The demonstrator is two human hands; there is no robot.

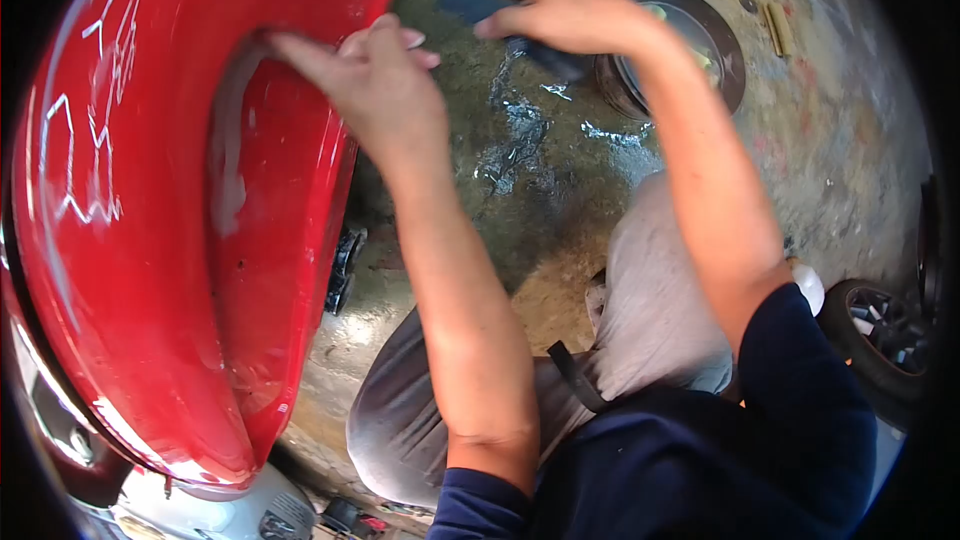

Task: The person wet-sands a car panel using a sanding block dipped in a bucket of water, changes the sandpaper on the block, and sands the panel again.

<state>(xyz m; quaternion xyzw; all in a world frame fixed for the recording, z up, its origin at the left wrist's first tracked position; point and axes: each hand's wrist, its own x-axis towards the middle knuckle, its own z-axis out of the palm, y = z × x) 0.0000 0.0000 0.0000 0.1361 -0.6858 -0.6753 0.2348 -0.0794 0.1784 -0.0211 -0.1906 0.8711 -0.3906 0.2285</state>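
Free room over wet floor [520, 155] between red panel [150, 230] and basin [733, 62] — dark block [469, 3] across far end.

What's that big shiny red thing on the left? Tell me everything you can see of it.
The red panel is large, curved and glossy, like painted vehicle bodywork; whether metal or plastic, I can't tell. It fills the left side of the view, narrowing to a rounded lower end. A long recess runs along its right part, with a dull greyish patch on its left side. Jagged bright lines farther left look like reflections. The left hand appears to touch it near the recess's top.
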